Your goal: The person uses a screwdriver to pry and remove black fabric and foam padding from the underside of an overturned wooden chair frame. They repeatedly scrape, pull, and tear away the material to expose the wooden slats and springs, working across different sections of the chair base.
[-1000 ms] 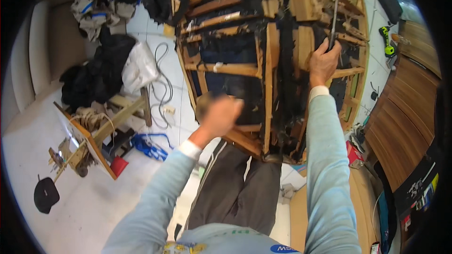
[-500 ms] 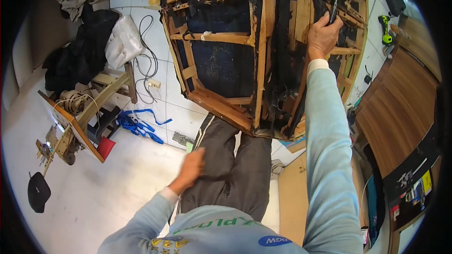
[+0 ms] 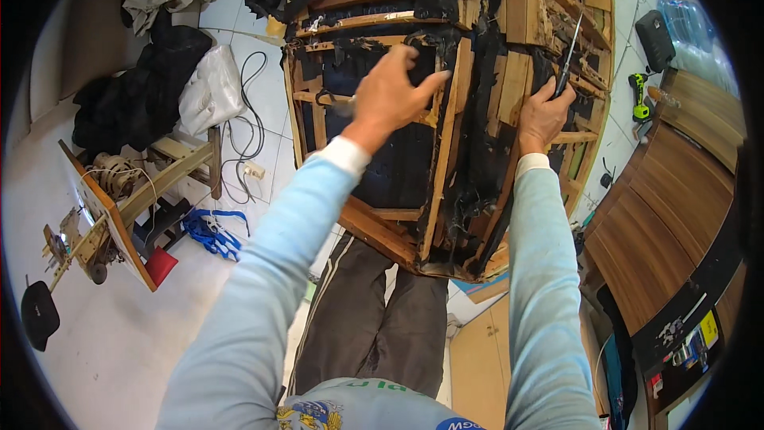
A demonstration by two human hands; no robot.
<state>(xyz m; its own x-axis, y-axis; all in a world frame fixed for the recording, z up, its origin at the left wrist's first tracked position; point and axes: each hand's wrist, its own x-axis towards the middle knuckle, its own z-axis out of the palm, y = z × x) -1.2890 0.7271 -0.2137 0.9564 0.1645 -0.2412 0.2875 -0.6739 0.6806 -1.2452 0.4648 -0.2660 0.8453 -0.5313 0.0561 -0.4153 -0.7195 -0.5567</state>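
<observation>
A stripped wooden furniture frame (image 3: 448, 135), with torn black fabric (image 3: 469, 151) clinging to its slats, lies in front of my legs. Into its right side reaches my right hand (image 3: 544, 118), closed round the black handle of a screwdriver (image 3: 570, 60) whose long thin metal shaft points up and away. The tip is near splintered wood. Over the frame's middle opening my left hand (image 3: 391, 95) hovers with thumb and fingers apart, holding nothing. Dark fabric (image 3: 390, 163) spans the opening below it.
At left stand a wooden stand with a motor (image 3: 119, 175), a blue strap (image 3: 211, 231), a black cable (image 3: 259, 111) and a white plastic bag (image 3: 211, 91). At right lie a green cordless tool (image 3: 640, 97), a black case (image 3: 654, 41) and brown wood panels (image 3: 676, 215).
My left hand has risen from beside my thigh to over the frame, its fingers spreading. My right hand still grips the screwdriver. The whole view has shifted, so the frame sits lower.
</observation>
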